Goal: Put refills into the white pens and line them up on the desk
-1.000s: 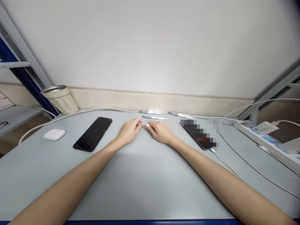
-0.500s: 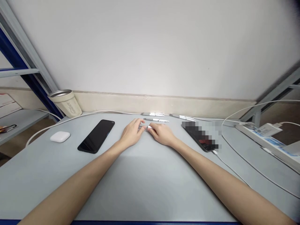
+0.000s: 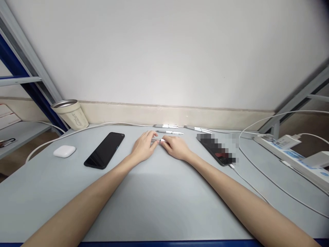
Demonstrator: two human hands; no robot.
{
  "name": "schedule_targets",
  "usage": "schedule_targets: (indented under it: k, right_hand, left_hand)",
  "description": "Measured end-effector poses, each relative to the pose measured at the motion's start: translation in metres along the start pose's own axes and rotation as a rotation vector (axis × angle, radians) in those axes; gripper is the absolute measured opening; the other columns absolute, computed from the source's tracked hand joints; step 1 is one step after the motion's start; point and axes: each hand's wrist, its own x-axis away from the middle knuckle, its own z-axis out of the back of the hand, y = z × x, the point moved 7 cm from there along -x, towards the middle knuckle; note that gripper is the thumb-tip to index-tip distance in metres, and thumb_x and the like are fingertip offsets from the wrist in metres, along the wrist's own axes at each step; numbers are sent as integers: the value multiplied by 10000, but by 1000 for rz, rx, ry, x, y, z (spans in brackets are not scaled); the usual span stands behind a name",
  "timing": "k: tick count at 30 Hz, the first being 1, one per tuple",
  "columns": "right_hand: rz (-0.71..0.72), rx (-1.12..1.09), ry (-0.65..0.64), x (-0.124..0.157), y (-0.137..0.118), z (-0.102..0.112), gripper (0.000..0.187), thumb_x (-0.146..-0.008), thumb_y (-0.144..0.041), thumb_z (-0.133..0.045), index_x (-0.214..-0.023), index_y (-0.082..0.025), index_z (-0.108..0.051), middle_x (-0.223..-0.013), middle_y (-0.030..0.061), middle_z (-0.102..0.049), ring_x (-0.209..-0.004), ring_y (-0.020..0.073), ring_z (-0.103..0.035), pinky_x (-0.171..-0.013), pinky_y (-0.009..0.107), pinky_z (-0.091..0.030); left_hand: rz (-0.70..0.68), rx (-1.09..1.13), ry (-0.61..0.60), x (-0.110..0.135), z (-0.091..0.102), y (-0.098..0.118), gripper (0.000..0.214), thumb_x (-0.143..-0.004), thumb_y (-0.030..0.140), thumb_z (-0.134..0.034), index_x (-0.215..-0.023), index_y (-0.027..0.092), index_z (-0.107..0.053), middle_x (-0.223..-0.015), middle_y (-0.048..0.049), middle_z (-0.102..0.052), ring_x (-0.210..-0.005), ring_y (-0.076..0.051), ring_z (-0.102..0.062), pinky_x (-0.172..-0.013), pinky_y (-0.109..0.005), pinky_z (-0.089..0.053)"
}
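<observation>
My left hand [image 3: 143,146] and my right hand [image 3: 175,146] rest on the grey table [image 3: 159,202], fingertips meeting. Between them they pinch a small grey and white pen [image 3: 158,140], each hand closed on one end. Just beyond the hands lies another pen [image 3: 169,132], and a third pen [image 3: 166,126] lies by the wall. A further pen [image 3: 199,129] lies to the right of those.
A black phone [image 3: 105,150] lies left of my hands, a white earbud case [image 3: 64,151] further left, a cream cup [image 3: 70,114] at the back left. A second phone [image 3: 217,150] with a white cable lies right. A power strip [image 3: 293,156] sits at the far right.
The hands stay together on the pen, with only small finger shifts. The view has drifted slightly.
</observation>
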Motion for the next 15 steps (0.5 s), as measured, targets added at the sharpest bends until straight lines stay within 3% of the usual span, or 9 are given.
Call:
schedule_targets:
  k: [10, 15]
  right_hand:
    - [-1, -17, 21, 0, 2, 0, 346, -976, -429, -285, -930, -214, -551, -830, 35, -672, -724, 166, -583, -576, 251, -234]
    - [0, -20, 17, 0, 1, 1, 340, -975, -426, -291, -944, -211, -552, -826, 35, -675, -729, 170, -589, -582, 251, -242]
  left_hand:
    - [0, -33, -24, 1, -2, 0, 158, -921, 300, -393, -961, 223, -525, -1025, -29, -594, -991, -196, -555, -812, -320, -447]
    - [-13, -24, 5, 1, 2, 3, 192, -885, 270, -461, -1072, 237, -486, -1056, -26, -587, -982, -187, -562, -823, -317, -449]
